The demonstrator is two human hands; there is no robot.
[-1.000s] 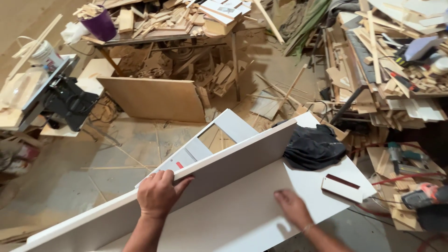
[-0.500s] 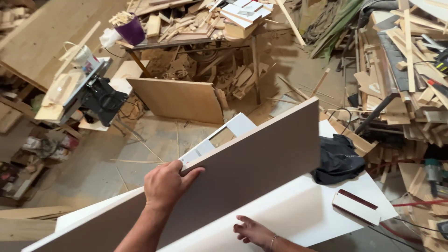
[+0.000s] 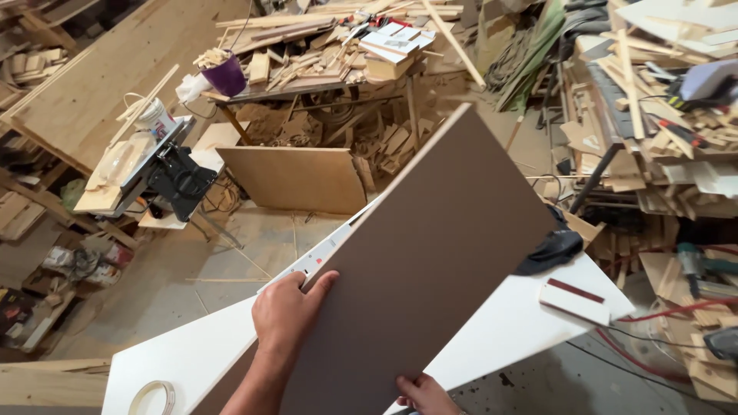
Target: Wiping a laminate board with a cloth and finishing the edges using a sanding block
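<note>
A large flat board (image 3: 430,261), brown on the side facing me, stands tilted up on its edge over a white tabletop (image 3: 177,361). My left hand (image 3: 288,311) grips the board's upper left edge with the fingers wrapped over it. At the bottom of the view my right hand (image 3: 423,393) holds the board's lower edge; only its fingers show.
A black cloth (image 3: 550,250) and a small white block with a dark red strip (image 3: 576,300) lie on the tabletop's right end. A tape roll (image 3: 152,397) sits at its left. Beyond are a plywood sheet (image 3: 296,178), a cluttered workbench (image 3: 323,58) and scrap wood piles (image 3: 661,131).
The board has been tipped up from nearly flat to steeply tilted, its brown face now toward me. My right hand slid from the tabletop to the board's lower edge.
</note>
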